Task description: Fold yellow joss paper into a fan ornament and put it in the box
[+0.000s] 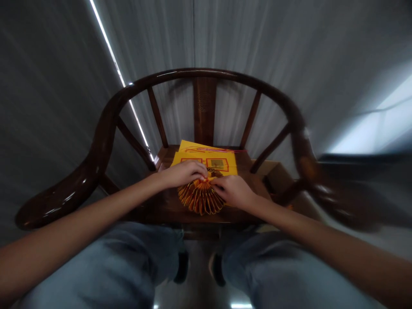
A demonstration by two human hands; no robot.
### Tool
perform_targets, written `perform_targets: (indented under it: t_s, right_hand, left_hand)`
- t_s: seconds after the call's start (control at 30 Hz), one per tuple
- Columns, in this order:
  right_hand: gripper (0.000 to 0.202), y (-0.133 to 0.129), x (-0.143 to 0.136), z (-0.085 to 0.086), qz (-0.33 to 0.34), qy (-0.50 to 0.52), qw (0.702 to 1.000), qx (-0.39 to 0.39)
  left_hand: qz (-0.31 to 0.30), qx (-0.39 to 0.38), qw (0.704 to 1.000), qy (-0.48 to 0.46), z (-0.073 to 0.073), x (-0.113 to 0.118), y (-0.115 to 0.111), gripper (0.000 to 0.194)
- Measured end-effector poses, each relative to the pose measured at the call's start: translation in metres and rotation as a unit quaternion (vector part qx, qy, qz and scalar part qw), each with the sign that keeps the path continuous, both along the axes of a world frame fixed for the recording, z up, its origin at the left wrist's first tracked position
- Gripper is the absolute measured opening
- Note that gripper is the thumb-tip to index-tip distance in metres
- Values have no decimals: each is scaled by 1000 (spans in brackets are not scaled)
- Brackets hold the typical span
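Observation:
A pleated paper fan (202,198), orange and gold, spreads out in a near-round shape over the chair seat. My left hand (187,173) grips it at the upper left near its centre, fingers bent together. From the right, my right hand (234,190) pinches the fan close to the same centre. Behind and partly under the fan lie yellow paper sheets (231,165) with red printed frames and a gold square. Thin pink-red strings (212,149) rest across the back sheet. The fingertips partly cover the fan's middle.
The dark wooden chair (204,116) has a curved backrest and arms around the seat. A cardboard box (273,176) stands to the right beyond the seat. My legs (128,262) are close to the front edge. A grey wall (170,38) rises behind.

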State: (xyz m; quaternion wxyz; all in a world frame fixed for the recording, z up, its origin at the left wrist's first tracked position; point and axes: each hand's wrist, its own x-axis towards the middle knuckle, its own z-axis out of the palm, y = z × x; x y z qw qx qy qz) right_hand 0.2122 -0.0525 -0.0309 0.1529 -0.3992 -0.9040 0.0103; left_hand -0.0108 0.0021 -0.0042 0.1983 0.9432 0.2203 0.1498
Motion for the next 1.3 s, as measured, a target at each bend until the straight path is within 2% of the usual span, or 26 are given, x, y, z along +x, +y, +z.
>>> perform_targets:
  t_s: [0.17,0.23,0.33,0.4,0.53,0.63,0.73,0.87,0.97,1.17,1.3]
  right_hand:
    - [22,2,-5,1,2,1,1000,-4]
    - [20,3,-2,4,35,6,999,-16]
    - [23,3,13,13,119,33,992,-39]
    - [28,2,27,16,129,55,989,-39]
    - [41,-4,52,8,127,-1,991,-31]
    - [48,-3,58,-3,131,-34,990,-29]
    - [36,4,54,-9,150,-26,988,-40]
    - [18,12,46,-8,193,-30,979,-55]
    - [13,12,45,-5,195,-47,978,-54]
    - [21,-1,63,0,186,-19,981,-58]
    - [27,-13,85,-9,152,-2,988,-38]
  left_hand:
    - [7,4,1000,8,0,-3,1,19]
    - [3,4,1000,8,0,-4,1,18]
    - [-4,2,1000,-1,1,-3,0,18]
    - [-10,1,1000,-8,1,-3,0,18]
    - [-12,0,1000,-17,0,-3,1,18]
    - [-15,1,1000,-17,0,-3,2,17]
    - [-22,8,1000,-12,0,-2,2,19]
    - [-23,27,999,-11,0,-2,-2,20]
    - [-23,27,999,-10,0,-4,-4,22]
    - [-28,34,999,-3,-1,-6,-2,21]
    - [-20,39,999,-19,-4,-7,-1,21]
